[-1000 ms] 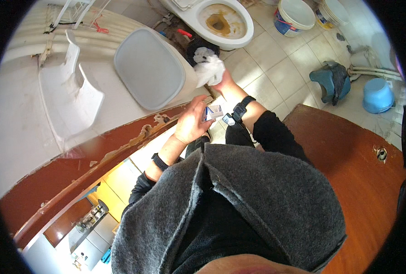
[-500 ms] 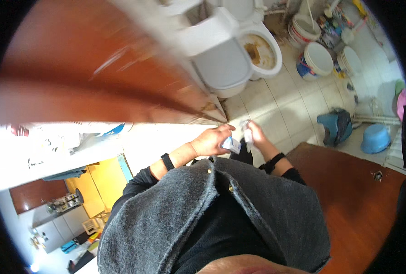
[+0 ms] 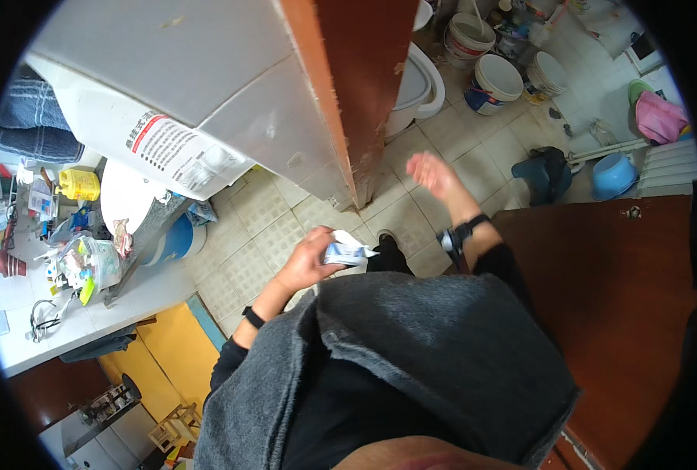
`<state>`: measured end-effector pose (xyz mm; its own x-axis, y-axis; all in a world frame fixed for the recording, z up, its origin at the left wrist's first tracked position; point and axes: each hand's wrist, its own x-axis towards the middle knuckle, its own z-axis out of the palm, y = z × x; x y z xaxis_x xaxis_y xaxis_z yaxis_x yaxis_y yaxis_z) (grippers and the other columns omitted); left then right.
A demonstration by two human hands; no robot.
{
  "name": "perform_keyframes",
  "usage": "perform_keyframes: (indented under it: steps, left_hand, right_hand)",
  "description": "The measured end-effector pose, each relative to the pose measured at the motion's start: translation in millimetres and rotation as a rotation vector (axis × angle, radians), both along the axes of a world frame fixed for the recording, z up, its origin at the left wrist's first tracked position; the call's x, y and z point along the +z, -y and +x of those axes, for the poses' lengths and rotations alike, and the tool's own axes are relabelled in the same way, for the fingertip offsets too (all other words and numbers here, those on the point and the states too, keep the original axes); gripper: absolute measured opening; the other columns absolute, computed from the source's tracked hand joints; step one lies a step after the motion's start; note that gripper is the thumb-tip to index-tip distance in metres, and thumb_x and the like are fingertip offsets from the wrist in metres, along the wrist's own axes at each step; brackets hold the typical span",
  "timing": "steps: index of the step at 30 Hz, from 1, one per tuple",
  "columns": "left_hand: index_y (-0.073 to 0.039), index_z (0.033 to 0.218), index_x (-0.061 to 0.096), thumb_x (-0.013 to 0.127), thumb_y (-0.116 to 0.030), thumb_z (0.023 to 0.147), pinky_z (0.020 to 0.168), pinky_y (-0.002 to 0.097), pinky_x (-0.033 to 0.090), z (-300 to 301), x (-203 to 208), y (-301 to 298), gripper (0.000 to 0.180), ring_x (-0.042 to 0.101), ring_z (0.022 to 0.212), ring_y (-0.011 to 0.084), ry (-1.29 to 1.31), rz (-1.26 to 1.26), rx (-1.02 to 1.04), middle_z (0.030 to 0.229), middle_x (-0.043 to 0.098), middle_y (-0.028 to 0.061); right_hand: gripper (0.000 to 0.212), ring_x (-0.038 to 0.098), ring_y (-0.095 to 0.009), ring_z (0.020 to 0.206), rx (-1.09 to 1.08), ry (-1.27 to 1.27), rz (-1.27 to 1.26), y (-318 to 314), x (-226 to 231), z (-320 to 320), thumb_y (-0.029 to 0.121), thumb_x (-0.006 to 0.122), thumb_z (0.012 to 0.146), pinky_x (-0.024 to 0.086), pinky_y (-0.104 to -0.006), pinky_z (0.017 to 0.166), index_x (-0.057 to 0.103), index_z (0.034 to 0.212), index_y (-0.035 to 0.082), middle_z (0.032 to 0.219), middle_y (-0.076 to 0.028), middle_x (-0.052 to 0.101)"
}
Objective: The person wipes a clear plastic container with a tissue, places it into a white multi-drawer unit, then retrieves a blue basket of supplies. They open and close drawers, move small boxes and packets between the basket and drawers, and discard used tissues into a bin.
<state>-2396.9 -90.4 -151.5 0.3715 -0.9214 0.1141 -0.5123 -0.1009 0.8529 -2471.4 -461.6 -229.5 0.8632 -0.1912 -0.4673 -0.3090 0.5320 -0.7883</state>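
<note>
My left hand (image 3: 311, 260) is closed around a small white-and-blue tissue pack (image 3: 347, 252), held in front of my dark grey coat (image 3: 442, 313). White tissue sticks up from the pack's top. My right hand (image 3: 436, 176) is stretched forward over the tiled floor (image 3: 478, 168), apart from the pack. Its fingers are blurred and partly curled, and no tissue shows in them. Beyond it, a white toilet (image 3: 431, 82) is partly hidden by the brown door frame (image 3: 372, 78).
On the right stands a brown door (image 3: 599, 290), with a blue basin (image 3: 616, 176) and a dark-lined bin (image 3: 548, 176) past it. White buckets (image 3: 499, 78) stand at the far wall. At left are a washbasin (image 3: 125, 196) and a cluttered counter (image 3: 141, 290).
My view has shifted, bringing the grey tiled wall into sight. My right hand has moved forward, away from the pack; the white tissue it held no longer shows. My left hand keeps the pack.
</note>
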Motion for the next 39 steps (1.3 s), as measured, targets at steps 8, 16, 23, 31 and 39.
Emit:
perform_keyframes:
  steps: [8,16,23,31,39]
  left_hand:
    - [0.000,0.105,0.058,0.084,-0.015,0.065,0.081,0.0365,0.050,-19,3,-41,0.050,0.058,0.099,0.0308,-0.122,0.138,0.490,0.110,0.056,0.0147]
    - [-0.001,0.104,0.058,0.083,-0.015,0.066,0.080,0.0354,0.049,-34,-16,-32,0.048,0.058,0.097,0.0282,-0.114,0.152,0.563,0.110,0.055,0.0133]
    - [-0.001,0.100,0.058,0.084,-0.018,0.064,0.083,0.0371,0.048,-30,-20,-34,0.048,0.058,0.097,0.0318,-0.128,0.082,0.619,0.108,0.057,0.0151]
    - [0.001,0.104,0.057,0.084,-0.014,0.066,0.083,0.0356,0.050,-19,-13,-41,0.049,0.059,0.098,0.0279,-0.003,0.140,0.528,0.110,0.054,0.0136]
    - [-0.002,0.100,0.058,0.084,-0.019,0.063,0.081,0.0395,0.049,-17,-11,-54,0.048,0.058,0.095,0.0344,-0.010,0.119,0.575,0.106,0.058,0.0157]
  right_hand:
    - [0.049,0.050,-0.028,0.124,-0.250,0.446,0.583,7,-43,149,0.038,0.047,0.098,0.039,-0.0439,0.107,0.044,0.138,0.011,0.138,-0.009,0.051]
    - [0.041,0.052,-0.027,0.120,-0.270,0.379,0.676,5,-48,152,0.035,0.043,0.099,0.043,-0.0446,0.103,0.049,0.132,0.013,0.133,-0.008,0.053]
    - [0.039,0.058,-0.023,0.113,-0.079,0.459,0.732,20,-71,133,0.033,0.051,0.096,0.053,-0.0405,0.087,0.051,0.130,0.014,0.127,-0.006,0.058]
    - [0.033,0.063,-0.017,0.086,-0.289,0.168,0.463,11,-48,137,0.036,0.055,0.094,0.052,-0.0255,0.060,0.056,0.119,0.016,0.108,-0.001,0.064]
    - [0.012,0.049,-0.011,0.055,-0.267,0.004,0.364,37,-109,130,0.026,0.059,0.092,0.041,-0.0243,0.045,0.056,0.088,0.016,0.071,0.002,0.054]
